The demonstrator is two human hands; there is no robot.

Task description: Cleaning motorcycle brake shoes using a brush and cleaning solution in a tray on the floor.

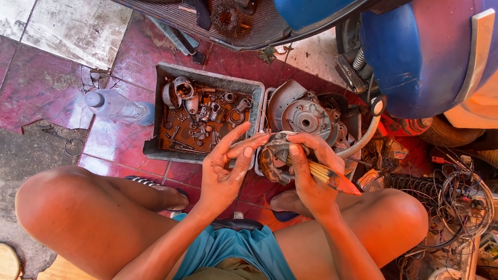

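My left hand (225, 168) supports a round, greasy metal engine part (272, 155) with its fingertips, fingers spread. My right hand (311, 173) grips a paintbrush with a yellowish wooden handle (332, 179) and presses it against the same part. Both hands are stained with oil and hover between my knees, just in front of two trays.
A grey tray (162, 111) holds brown liquid and several small metal parts. A second tray (354, 122) to its right holds larger round engine pieces. A plastic bottle (116, 106) lies on the red tiles. A blue scooter body (420, 57) stands at the right; tangled wires (461, 202) lie beneath.
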